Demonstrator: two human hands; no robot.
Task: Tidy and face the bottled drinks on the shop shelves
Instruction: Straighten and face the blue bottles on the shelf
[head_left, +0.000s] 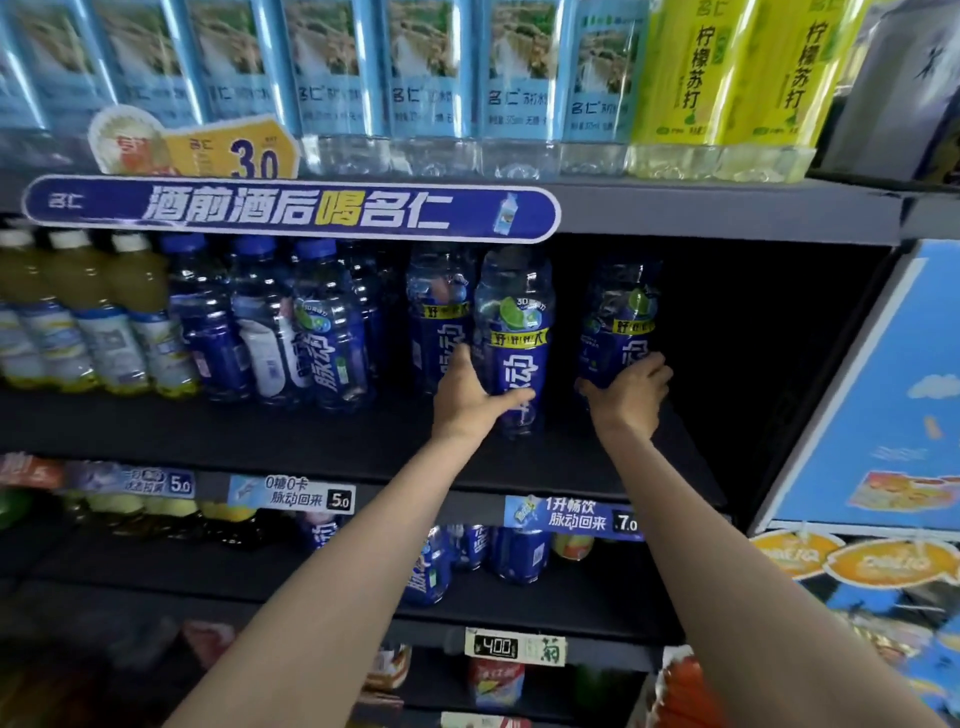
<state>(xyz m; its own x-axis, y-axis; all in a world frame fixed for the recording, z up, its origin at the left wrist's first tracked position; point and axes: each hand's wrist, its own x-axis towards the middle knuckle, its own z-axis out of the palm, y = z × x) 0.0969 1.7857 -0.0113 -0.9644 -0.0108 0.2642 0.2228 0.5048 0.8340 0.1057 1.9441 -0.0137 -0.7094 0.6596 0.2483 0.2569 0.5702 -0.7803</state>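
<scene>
Blue bottles upright in both hands: left hand (470, 397) gripping front bottle (514, 338), right hand (631, 397) gripping rear bottle (621, 322)

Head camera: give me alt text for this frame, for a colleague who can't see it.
On the dark middle shelf, the left hand grips a large blue-labelled clear plastic drink bottle while the right hand grips a matching bottle further right. Smaller blue bottles and yellow-green drinks stand to the left.

Blue bottles (511, 338); yellow-labelled bottles (727, 78); dark shelf (260, 431).
</scene>
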